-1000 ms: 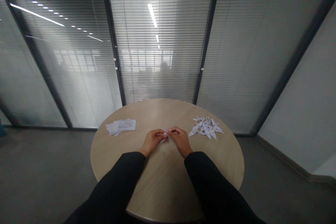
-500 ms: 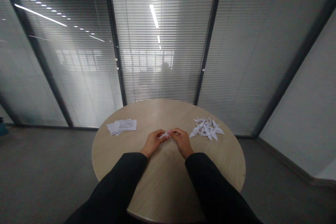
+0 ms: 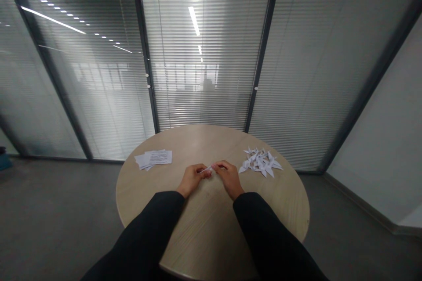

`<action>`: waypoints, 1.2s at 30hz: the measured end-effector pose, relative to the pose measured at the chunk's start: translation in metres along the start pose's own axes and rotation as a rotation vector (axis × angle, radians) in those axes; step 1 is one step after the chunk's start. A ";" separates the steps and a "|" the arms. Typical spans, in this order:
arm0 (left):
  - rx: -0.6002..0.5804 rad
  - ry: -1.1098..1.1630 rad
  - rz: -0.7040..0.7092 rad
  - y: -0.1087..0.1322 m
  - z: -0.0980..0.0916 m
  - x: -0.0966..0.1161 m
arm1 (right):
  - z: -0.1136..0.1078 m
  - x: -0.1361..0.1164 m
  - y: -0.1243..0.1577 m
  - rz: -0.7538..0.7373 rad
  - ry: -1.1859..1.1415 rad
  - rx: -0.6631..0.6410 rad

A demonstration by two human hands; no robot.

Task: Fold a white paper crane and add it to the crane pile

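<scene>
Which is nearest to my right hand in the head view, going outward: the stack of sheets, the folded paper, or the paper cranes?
From the right hand:
1. folded paper, at its fingertips, to its left
2. paper cranes, a pile to its right
3. stack of sheets, farthest, off to the left

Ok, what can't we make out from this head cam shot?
- Folded white paper: head view, mostly hidden by the left hand and right hand; its shape is unclear.
- Printed sheets: head view, text too small to read.
- Paper cranes: head view, overlapping, so no reliable count.
- Blurred patch: head view, behind the blinds and pixelated.
</scene>
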State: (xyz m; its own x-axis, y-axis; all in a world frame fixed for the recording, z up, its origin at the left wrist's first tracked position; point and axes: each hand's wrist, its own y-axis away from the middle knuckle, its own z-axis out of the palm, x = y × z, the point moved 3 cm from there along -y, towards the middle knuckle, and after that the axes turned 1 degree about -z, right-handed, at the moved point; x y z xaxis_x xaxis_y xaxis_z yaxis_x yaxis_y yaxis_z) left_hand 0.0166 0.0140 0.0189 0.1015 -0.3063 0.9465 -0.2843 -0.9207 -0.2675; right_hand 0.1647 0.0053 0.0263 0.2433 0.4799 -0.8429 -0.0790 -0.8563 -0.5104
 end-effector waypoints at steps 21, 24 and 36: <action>0.001 0.118 -0.086 -0.003 -0.001 -0.008 | 0.005 0.005 0.001 0.044 0.022 -0.108; -0.011 0.098 -0.072 -0.004 -0.002 -0.008 | 0.004 0.003 0.002 0.044 0.040 -0.090; 0.216 0.139 -0.017 -0.003 -0.010 0.006 | 0.005 0.012 -0.001 0.144 -0.082 -0.075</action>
State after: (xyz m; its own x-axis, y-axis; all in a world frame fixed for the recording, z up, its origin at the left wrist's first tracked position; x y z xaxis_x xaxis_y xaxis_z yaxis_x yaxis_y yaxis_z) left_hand 0.0080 0.0175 0.0270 -0.0313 -0.2676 0.9630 -0.0718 -0.9604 -0.2692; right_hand 0.1629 0.0123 0.0161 0.1549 0.3627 -0.9190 -0.0341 -0.9277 -0.3718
